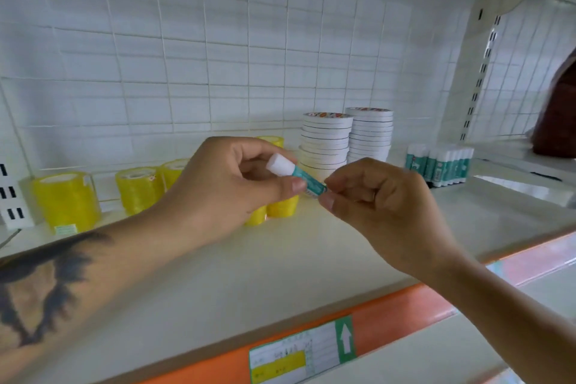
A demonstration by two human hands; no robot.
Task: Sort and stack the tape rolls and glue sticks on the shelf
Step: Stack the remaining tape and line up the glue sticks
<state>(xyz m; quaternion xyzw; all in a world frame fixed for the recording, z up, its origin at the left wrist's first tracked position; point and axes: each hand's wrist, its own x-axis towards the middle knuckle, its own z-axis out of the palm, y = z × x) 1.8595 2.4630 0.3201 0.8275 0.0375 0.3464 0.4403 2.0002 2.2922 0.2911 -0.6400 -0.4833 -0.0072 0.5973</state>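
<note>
A teal glue stick (307,178) with a white cap hangs in the air above the shelf (280,262), tilted with its cap up and to the left. My left hand (224,187) pinches its upper part near the cap. My right hand (377,206) pinches its lower end between thumb and fingers. Several yellow tape rolls (67,199) stand along the left of the shelf, some hidden behind my left hand. Two stacks of white tape rolls (325,140) rise at the back middle. A row of upright glue sticks (442,164) stands at the back right.
A white wire grid (218,56) backs the shelf. An orange price strip with a label (300,352) runs along the front edge. A white upright post (480,72) and bracket bound the right side. A dark red object (558,115) sits beyond it.
</note>
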